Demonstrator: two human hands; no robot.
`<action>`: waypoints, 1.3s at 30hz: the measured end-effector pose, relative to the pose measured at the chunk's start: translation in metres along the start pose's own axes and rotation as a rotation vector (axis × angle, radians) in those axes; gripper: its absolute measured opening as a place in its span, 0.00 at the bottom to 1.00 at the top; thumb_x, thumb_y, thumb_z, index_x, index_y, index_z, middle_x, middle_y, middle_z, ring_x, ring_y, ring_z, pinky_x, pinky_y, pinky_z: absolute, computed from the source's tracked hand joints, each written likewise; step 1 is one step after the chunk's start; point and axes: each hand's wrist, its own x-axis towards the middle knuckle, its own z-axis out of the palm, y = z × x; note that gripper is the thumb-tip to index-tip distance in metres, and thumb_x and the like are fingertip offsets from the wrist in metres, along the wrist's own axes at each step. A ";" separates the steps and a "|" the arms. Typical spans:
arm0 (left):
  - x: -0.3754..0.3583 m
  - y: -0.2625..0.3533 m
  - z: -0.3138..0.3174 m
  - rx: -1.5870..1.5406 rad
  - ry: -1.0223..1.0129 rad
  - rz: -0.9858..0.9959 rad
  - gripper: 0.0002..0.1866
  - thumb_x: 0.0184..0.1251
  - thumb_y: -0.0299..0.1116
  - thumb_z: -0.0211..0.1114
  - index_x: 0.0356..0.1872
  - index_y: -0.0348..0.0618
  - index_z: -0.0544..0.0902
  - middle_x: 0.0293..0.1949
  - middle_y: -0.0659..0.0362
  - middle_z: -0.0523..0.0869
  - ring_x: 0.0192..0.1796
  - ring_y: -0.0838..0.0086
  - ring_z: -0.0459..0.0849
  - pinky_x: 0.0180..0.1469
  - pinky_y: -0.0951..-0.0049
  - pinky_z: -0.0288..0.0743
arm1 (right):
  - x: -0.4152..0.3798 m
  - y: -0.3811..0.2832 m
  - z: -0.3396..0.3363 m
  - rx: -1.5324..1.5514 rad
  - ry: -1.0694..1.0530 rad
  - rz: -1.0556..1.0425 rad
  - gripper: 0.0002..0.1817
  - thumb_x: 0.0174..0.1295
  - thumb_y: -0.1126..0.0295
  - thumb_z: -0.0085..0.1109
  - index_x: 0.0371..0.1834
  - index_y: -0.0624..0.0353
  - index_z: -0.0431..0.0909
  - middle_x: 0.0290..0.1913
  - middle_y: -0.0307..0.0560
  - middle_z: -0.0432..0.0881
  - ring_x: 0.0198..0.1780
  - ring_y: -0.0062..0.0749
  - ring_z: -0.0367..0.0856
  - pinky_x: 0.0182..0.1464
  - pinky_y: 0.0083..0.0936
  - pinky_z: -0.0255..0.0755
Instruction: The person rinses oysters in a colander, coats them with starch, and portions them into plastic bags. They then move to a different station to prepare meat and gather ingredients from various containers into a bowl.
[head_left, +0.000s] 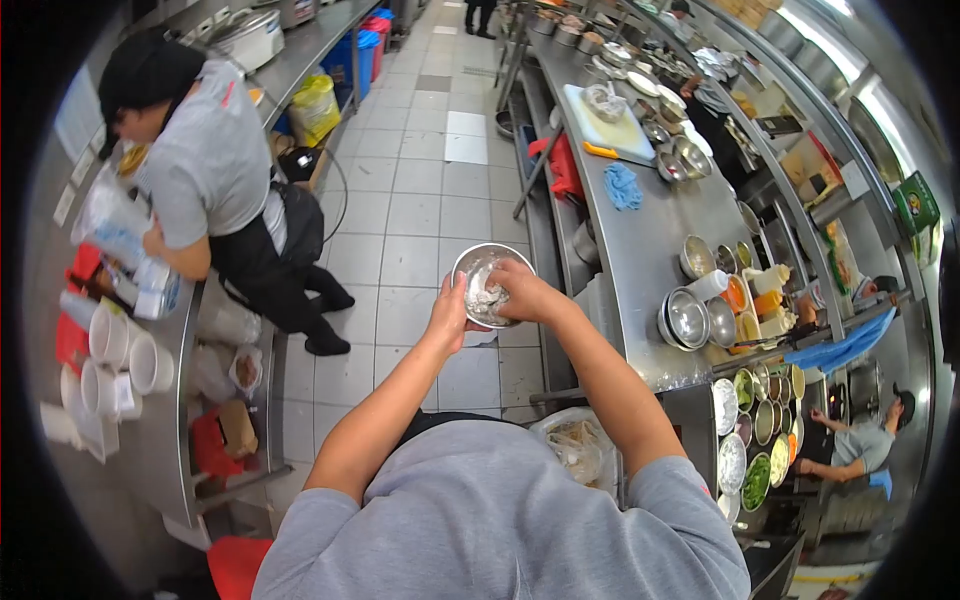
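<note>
My left hand [447, 318] holds a small steel bowl [478, 270] from its left rim, up in front of me over the tiled floor. My right hand [522, 290] reaches into the bowl, fingers closed on the pale, whitish food inside it. Both forearms stretch out from my grey shirt. The long steel counter [640, 250] runs along my right side.
On the counter stand stacked steel bowls [688, 320], sauce containers [745, 300], a blue cloth [623, 187] and a white cutting board [610, 130]. A person in grey [215, 170] bends over the left counter with white cups [120, 360]. Another person [865, 445] works at far right.
</note>
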 end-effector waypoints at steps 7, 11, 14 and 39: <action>0.064 -0.021 0.019 0.338 0.031 0.335 0.32 0.82 0.52 0.44 0.77 0.47 0.52 0.72 0.45 0.64 0.74 0.60 0.62 0.74 0.62 0.57 | 0.018 -0.001 0.015 0.607 0.417 0.516 0.47 0.46 0.70 0.73 0.73 0.63 0.61 0.64 0.64 0.72 0.68 0.50 0.71 0.68 0.36 0.66; 0.107 -0.025 0.033 0.379 -0.077 0.253 0.32 0.82 0.52 0.44 0.77 0.48 0.52 0.71 0.46 0.65 0.74 0.60 0.61 0.74 0.63 0.54 | 0.035 0.049 0.021 1.303 0.543 0.658 0.44 0.49 0.71 0.74 0.71 0.61 0.62 0.61 0.59 0.75 0.59 0.40 0.78 0.54 0.35 0.77; 0.146 -0.024 0.045 0.359 -0.218 0.291 0.33 0.81 0.54 0.45 0.77 0.49 0.53 0.70 0.48 0.68 0.70 0.59 0.69 0.68 0.57 0.68 | 0.039 0.082 0.006 1.506 0.624 0.593 0.37 0.52 0.72 0.74 0.65 0.61 0.66 0.58 0.54 0.76 0.56 0.36 0.79 0.51 0.34 0.78; 0.410 0.006 0.238 0.375 -0.683 -0.584 0.28 0.80 0.56 0.43 0.68 0.47 0.65 0.55 0.50 0.82 0.45 0.57 0.88 0.35 0.48 0.87 | 0.043 0.324 -0.133 0.348 0.125 0.613 0.26 0.53 0.54 0.64 0.53 0.56 0.81 0.51 0.56 0.83 0.59 0.55 0.76 0.63 0.47 0.67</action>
